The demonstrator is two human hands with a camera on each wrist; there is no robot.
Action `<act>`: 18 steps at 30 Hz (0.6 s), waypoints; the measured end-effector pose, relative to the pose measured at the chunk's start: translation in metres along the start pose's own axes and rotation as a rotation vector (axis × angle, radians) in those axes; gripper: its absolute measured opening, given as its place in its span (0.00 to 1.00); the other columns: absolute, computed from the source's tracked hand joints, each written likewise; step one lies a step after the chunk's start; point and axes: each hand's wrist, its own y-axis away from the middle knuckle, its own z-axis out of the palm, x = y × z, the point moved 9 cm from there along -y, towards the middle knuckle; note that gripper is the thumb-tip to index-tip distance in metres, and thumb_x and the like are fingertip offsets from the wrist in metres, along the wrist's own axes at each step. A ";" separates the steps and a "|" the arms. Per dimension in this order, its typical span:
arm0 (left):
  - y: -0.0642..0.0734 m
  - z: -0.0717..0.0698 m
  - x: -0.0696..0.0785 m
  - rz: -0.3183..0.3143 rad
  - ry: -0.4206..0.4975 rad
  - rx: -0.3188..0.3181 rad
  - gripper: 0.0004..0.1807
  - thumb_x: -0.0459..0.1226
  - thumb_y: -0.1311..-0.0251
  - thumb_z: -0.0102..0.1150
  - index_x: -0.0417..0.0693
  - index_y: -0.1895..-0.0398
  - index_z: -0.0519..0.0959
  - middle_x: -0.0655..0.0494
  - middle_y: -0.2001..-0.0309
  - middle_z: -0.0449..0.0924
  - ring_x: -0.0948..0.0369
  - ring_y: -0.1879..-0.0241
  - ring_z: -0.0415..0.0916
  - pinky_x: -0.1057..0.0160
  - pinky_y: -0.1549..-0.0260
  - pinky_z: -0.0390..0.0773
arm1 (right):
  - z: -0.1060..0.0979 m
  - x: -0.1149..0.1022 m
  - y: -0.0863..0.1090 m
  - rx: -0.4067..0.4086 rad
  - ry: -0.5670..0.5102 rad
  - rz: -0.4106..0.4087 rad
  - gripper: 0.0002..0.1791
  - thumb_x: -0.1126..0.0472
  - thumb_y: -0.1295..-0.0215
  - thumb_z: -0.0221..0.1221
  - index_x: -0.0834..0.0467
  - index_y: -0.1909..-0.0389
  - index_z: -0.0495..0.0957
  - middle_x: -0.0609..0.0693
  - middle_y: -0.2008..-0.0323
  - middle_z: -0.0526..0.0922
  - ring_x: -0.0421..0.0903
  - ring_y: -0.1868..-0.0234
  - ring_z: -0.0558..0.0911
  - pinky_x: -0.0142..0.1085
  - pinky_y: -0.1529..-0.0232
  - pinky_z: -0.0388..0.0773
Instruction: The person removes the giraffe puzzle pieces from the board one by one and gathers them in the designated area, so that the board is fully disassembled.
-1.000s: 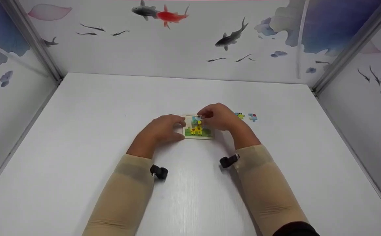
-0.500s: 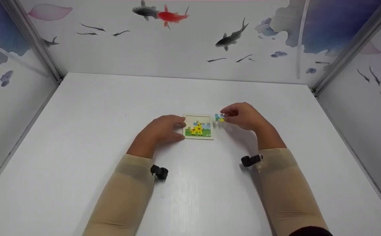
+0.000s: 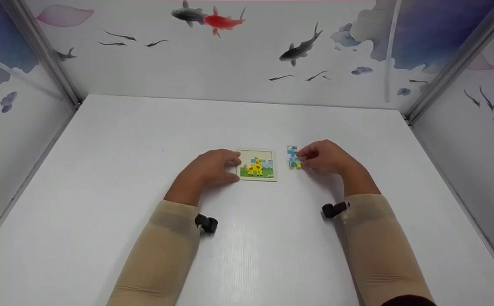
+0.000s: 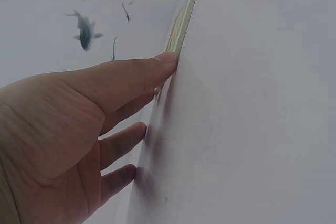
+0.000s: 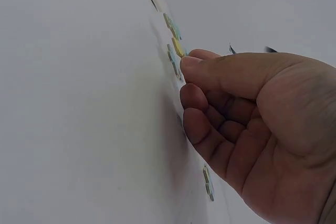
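A square puzzle board (image 3: 257,178) with a giraffe picture lies on the table, its upper part bare wood. My left hand (image 3: 211,168) touches the board's left side, thumb at the near corner and index finger farther back. In the left wrist view, the thumb (image 4: 167,57) lies against the board's edge with the other fingers fairly straight. To the right of the board, my right hand (image 3: 325,157) pinches a jigsaw piece (image 3: 294,163) between thumb and forefinger. Another blue-and-white jigsaw piece (image 3: 291,149) is just beyond it. The fingers partly hide the pinched piece.
A further jigsaw piece (image 5: 209,183) lies on the table beside the right hand in the right wrist view. The white table (image 3: 230,246) is enclosed by a back wall (image 3: 238,63) and side walls printed with fish.
My right hand moved right, away from over the board, with a jigsaw piece, then came slightly toward me. The board's upper right now shows bare wood. My left hand stayed put.
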 end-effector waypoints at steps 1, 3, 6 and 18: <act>0.000 0.000 0.001 0.006 -0.006 0.000 0.28 0.45 0.34 0.72 0.59 0.30 0.81 0.71 0.20 0.67 0.57 0.15 0.58 0.49 0.15 0.58 | 0.001 0.000 0.000 -0.003 -0.003 0.003 0.17 0.58 0.29 0.69 0.44 0.42 0.87 0.49 0.42 0.86 0.51 0.42 0.79 0.40 0.43 0.81; 0.001 -0.001 0.001 0.017 -0.020 0.000 0.28 0.45 0.34 0.72 0.59 0.30 0.81 0.71 0.20 0.68 0.57 0.16 0.58 0.49 0.15 0.58 | 0.002 0.001 -0.001 -0.008 -0.008 0.007 0.17 0.58 0.30 0.70 0.45 0.42 0.87 0.48 0.42 0.86 0.51 0.41 0.79 0.42 0.40 0.81; 0.000 0.000 0.002 0.025 -0.036 -0.002 0.28 0.45 0.33 0.71 0.58 0.30 0.81 0.70 0.20 0.68 0.57 0.16 0.59 0.50 0.15 0.58 | 0.004 0.001 0.000 -0.007 -0.008 0.014 0.16 0.58 0.31 0.71 0.45 0.44 0.87 0.48 0.42 0.87 0.51 0.40 0.79 0.45 0.36 0.81; -0.002 0.001 -0.001 0.004 -0.007 -0.002 0.29 0.45 0.33 0.71 0.59 0.29 0.81 0.71 0.19 0.67 0.57 0.15 0.57 0.49 0.15 0.57 | 0.005 -0.004 0.001 0.002 0.007 0.016 0.16 0.58 0.31 0.72 0.46 0.44 0.87 0.49 0.45 0.87 0.52 0.44 0.81 0.44 0.37 0.82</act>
